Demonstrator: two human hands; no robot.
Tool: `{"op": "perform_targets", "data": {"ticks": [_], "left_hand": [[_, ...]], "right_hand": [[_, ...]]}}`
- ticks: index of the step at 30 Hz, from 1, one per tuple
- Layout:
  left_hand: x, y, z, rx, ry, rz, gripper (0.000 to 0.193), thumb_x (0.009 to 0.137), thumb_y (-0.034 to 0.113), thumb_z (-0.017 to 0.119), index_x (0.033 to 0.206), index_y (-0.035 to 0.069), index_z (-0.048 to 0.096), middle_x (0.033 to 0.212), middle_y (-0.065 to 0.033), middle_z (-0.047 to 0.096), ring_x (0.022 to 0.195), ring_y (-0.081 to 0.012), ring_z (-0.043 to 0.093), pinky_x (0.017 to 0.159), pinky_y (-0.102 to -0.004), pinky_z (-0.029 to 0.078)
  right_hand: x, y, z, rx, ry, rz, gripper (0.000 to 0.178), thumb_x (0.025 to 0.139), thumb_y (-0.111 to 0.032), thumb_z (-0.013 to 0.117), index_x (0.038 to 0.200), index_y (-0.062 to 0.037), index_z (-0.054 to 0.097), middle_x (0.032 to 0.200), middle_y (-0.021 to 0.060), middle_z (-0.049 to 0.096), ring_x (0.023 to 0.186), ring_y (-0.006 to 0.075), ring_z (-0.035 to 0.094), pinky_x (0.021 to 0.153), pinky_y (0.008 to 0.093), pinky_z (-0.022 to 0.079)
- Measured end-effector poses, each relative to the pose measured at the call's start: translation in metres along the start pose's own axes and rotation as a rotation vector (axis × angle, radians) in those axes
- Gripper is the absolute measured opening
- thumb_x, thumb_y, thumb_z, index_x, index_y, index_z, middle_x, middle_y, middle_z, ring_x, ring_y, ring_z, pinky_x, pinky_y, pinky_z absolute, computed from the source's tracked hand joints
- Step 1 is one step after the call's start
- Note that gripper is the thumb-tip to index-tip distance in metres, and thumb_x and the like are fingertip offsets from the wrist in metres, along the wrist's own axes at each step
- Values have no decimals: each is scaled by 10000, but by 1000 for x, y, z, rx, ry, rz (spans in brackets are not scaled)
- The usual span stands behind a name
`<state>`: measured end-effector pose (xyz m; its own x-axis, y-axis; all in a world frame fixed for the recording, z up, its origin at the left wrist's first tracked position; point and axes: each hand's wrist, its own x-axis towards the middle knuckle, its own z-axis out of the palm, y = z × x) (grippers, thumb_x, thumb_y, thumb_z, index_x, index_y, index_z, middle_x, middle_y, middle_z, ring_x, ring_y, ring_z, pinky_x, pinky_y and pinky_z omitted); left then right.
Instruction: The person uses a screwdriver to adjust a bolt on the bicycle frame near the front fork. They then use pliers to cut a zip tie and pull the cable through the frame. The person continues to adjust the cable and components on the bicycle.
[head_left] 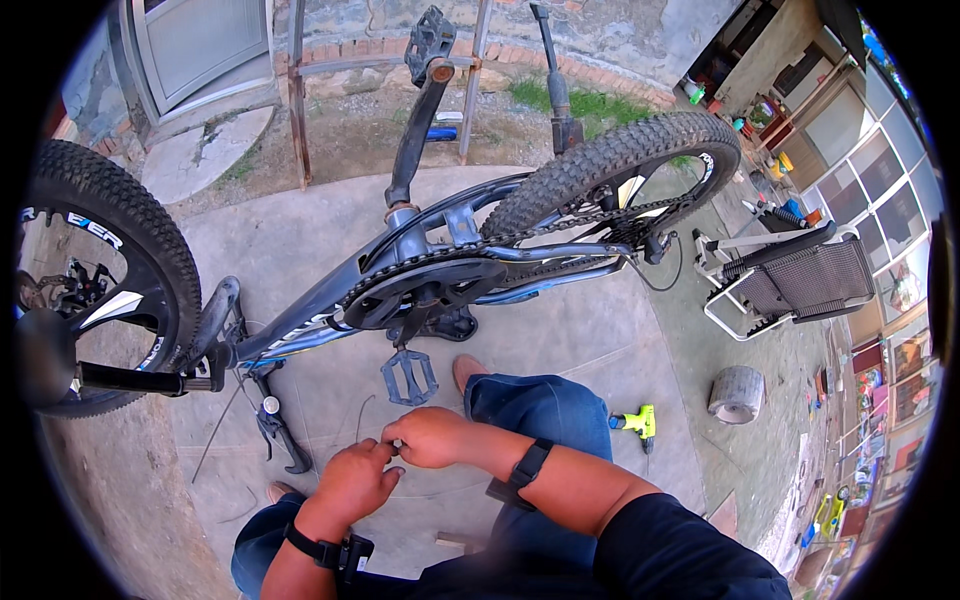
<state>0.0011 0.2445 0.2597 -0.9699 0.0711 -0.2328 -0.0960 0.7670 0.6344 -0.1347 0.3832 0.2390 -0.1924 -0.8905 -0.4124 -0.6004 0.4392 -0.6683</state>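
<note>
My left hand [350, 486] and my right hand [432, 437] meet in front of my knees, fingertips pinched together. A small dark piece [397, 445] shows between them, too small to name. Just beyond the fingers a thin curved strand [362, 415] stands out against the concrete; whether it is held I cannot tell. Ahead is a bicycle turned upside down, its dark frame [335, 285] running from left to right. The near pedal [408, 378] is just past my right hand. The chainring [425, 292] with its chain is above it.
The front wheel [170, 250] is at the left, the rear wheel [610, 165] at the far right. A brake lever [283, 440] on the handlebar hangs near my left hand. A yellow-green power drill [636, 424] lies right of my knee. Farther right are a grey cylinder [737, 394] and a folding chair [790, 275].
</note>
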Motion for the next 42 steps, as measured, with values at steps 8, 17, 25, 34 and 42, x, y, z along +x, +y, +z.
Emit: {"op": "perform_targets", "data": {"ticks": [8, 17, 25, 34, 42], "left_hand": [[0, -1, 1, 4, -10, -8, 273, 809, 214, 680, 1016, 41, 632, 927, -162, 641, 862, -373, 627, 742, -452, 508], [2, 0, 1, -4, -8, -7, 276, 807, 207, 684, 1020, 44, 620, 919, -161, 639, 855, -371, 628, 734, -450, 506], [4, -7, 10, -15, -26, -53, 267, 798, 194, 692, 995, 37, 600, 932, -163, 652, 859, -374, 634, 742, -449, 507], [8, -16, 18, 21, -20, -45, 294, 824, 241, 673, 1053, 62, 624, 907, -154, 651, 837, -358, 642, 724, -459, 515], [11, -19, 20, 27, -28, -53, 290, 836, 240, 660, 1066, 65, 627, 909, -161, 654, 829, -362, 643, 726, -458, 515]], "right_hand": [[0, -3, -2, 3, -17, 23, 242, 793, -137, 575, 1019, -101, 652, 928, 147, 672, 892, 362, 630, 746, 480, 485], [-2, 0, -1, 3, 1, 26, 212, 802, -160, 583, 997, -102, 642, 907, 145, 668, 890, 361, 630, 748, 484, 487], [-5, -7, -4, 17, 63, 8, 180, 793, -206, 618, 944, -119, 663, 927, 117, 684, 900, 334, 649, 739, 475, 493], [-9, -3, -5, 8, 6, -41, 306, 846, -242, 593, 1124, -114, 604, 971, 145, 673, 937, 347, 639, 782, 469, 493], [-12, -1, -4, 7, 23, -39, 430, 843, -240, 600, 1259, -136, 573, 1048, 142, 678, 971, 347, 638, 808, 461, 500]]}}
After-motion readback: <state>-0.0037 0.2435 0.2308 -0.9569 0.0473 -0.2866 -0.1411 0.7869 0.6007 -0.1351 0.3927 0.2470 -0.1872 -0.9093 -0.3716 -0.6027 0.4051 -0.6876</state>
